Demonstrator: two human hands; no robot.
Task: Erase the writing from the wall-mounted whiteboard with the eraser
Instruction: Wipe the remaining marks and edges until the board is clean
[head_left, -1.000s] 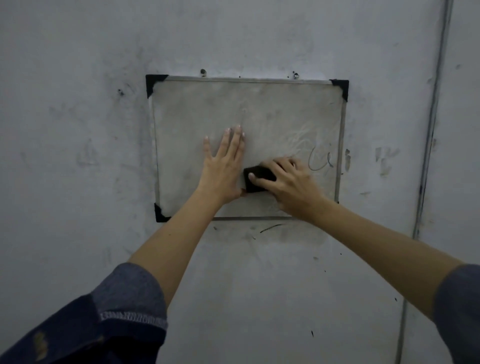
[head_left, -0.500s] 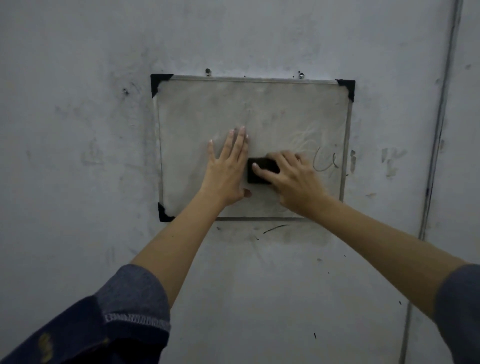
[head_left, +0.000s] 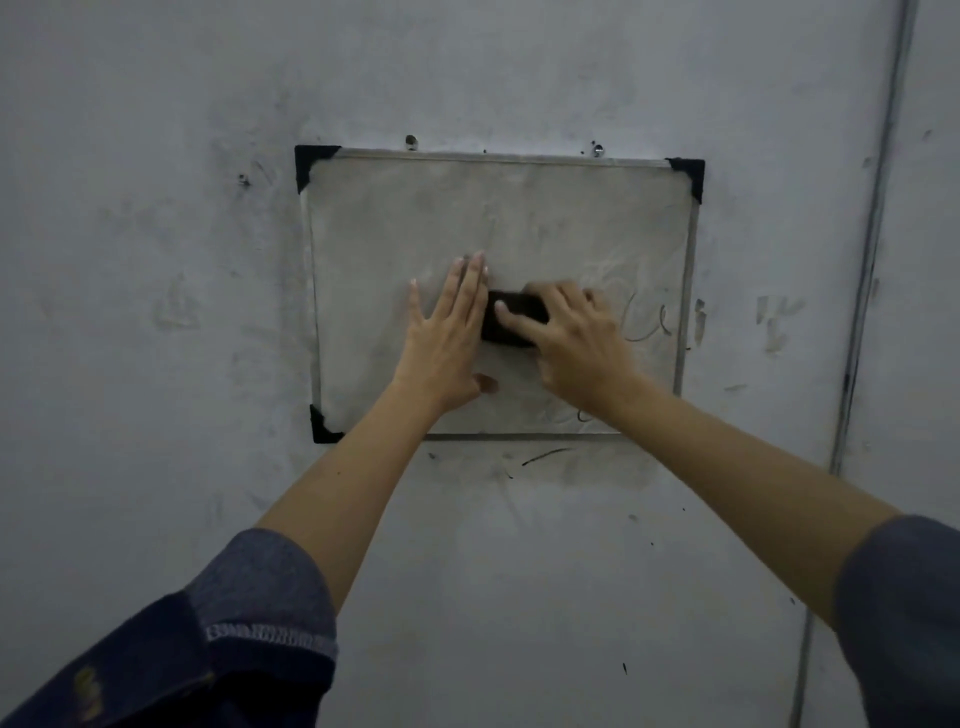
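Note:
A small whiteboard (head_left: 415, 208) with black corner caps hangs on the grey wall. Its surface is smeared grey, and faint curly writing (head_left: 647, 325) shows near its right edge. My left hand (head_left: 447, 338) lies flat on the board, fingers pointing up and together. My right hand (head_left: 571, 343) presses a black eraser (head_left: 511, 322) against the board's middle, right beside my left hand's fingers. My right hand and forearm cover the board's lower right part.
The wall (head_left: 156, 364) around the board carries smudges and ink marks, with a dark stroke (head_left: 545, 456) just below the frame. Two screws (head_left: 411, 140) stick out above the top edge. A vertical seam (head_left: 867, 260) runs down the wall at the right.
My right hand has slid the eraser upward on the board, from level with my left thumb to beside my left fingers. My left hand has stayed flat in place.

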